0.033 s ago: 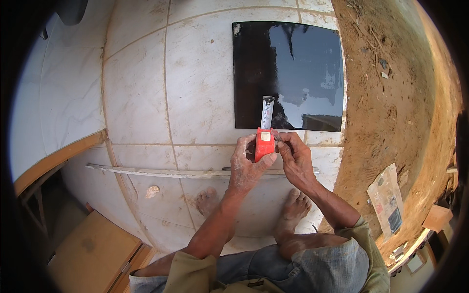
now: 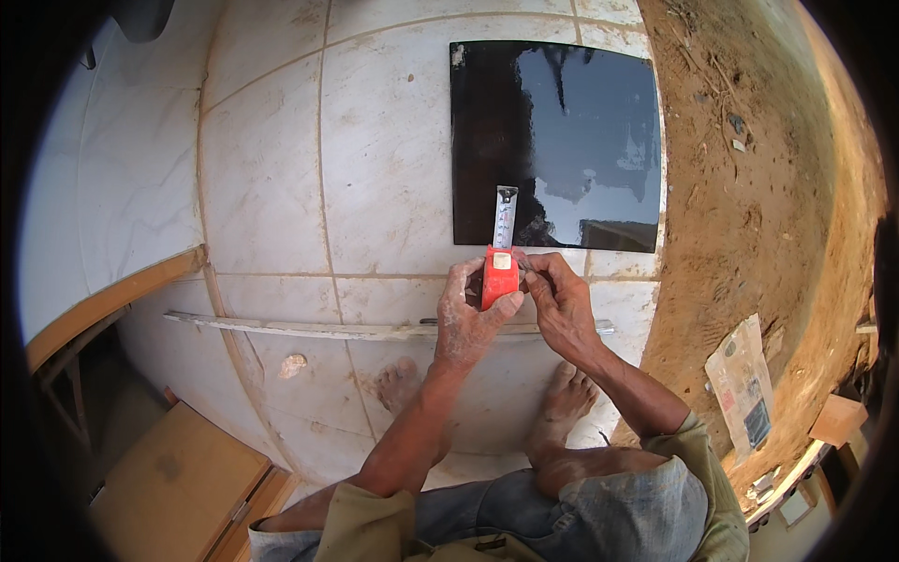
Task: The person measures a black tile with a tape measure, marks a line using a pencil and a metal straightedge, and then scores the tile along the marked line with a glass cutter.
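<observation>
1. Left hand (image 2: 465,318): clamped on the red tape measure (image 2: 501,278), thumb on the near end of its case.
2. Right hand (image 2: 568,314): just right of the case, thumb and forefinger drawn together; cannot tell whether they grip anything.
3. Tape measure: between the hands, short length of blade (image 2: 505,220) out, pointing far, overlapping the near edge of the glossy black panel (image 2: 487,122). Blade contact unclear.
4. Panel: flat on tiled floor (image 2: 262,178).
5. Long pale strip (image 2: 281,329): near side, running left to right.
</observation>
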A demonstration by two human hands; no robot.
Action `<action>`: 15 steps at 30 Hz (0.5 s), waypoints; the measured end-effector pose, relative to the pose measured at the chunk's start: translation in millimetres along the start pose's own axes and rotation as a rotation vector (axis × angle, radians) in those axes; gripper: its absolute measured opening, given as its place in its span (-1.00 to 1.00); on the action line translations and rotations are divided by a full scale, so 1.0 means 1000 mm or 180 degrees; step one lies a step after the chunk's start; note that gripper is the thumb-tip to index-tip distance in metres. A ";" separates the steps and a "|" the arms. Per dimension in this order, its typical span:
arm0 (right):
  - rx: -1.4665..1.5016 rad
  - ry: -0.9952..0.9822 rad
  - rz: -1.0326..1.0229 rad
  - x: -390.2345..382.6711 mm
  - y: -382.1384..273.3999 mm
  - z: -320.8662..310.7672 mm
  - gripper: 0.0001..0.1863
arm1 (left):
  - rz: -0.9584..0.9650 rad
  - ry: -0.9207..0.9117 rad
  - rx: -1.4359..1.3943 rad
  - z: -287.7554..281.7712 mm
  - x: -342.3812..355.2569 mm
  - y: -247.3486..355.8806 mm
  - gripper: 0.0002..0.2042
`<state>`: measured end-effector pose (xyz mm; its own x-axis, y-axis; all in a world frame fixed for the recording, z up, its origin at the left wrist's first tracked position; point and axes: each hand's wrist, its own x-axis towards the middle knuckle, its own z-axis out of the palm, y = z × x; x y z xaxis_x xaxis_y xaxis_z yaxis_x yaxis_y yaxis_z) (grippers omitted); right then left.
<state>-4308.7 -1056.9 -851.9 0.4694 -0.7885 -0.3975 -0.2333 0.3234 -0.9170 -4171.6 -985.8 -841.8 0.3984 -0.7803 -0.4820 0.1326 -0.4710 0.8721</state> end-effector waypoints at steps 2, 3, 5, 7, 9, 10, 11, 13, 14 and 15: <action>0.0023 -0.0107 0.0047 0.002 -0.002 0.013 -0.88 | -0.0057 0.0253 0.0016 -0.012 -0.005 -0.006 -0.34; 0.0052 -0.0207 0.0098 0.003 -0.003 0.019 -0.88 | -0.0048 0.0277 0.0016 -0.017 -0.006 -0.007 -0.34; -0.0050 -0.0253 0.0113 0.007 0.000 0.026 -0.88 | -0.0105 0.0344 -0.0049 -0.026 -0.006 -0.012 -0.35; -0.0134 -0.0443 0.0326 0.010 0.005 0.029 -0.86 | -0.0105 0.0390 0.0005 -0.031 -0.002 -0.013 -0.37; -0.0140 -0.0444 0.0255 0.011 0.007 0.036 -0.86 | -0.0110 0.0436 0.0071 -0.037 -0.001 -0.012 -0.38; -0.0134 -0.0441 0.0191 0.012 0.007 0.039 -0.86 | -0.0155 0.0428 0.0075 -0.040 -0.001 -0.011 -0.38; -0.0133 -0.0446 0.0186 0.011 0.004 0.040 -0.86 | -0.0200 0.0419 0.0080 -0.042 0.000 -0.010 -0.38; -0.0480 -0.0367 0.0397 0.009 -0.007 0.036 -0.86 | -0.0299 0.0422 0.0088 -0.041 0.000 -0.002 -0.39; -0.0479 -0.0376 0.0398 0.008 -0.009 0.034 -0.86 | -0.0395 0.0411 0.0100 -0.040 0.001 0.001 -0.40; -0.0582 -0.0338 0.0335 0.004 -0.009 0.031 -0.86 | -0.0403 0.0413 0.0101 -0.039 0.001 0.000 -0.40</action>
<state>-4278.6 -1047.2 -846.6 0.5191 -0.6928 -0.5005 -0.4314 0.2932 -0.8532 -4135.5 -970.5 -838.8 0.4943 -0.6553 -0.5711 0.1611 -0.5766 0.8010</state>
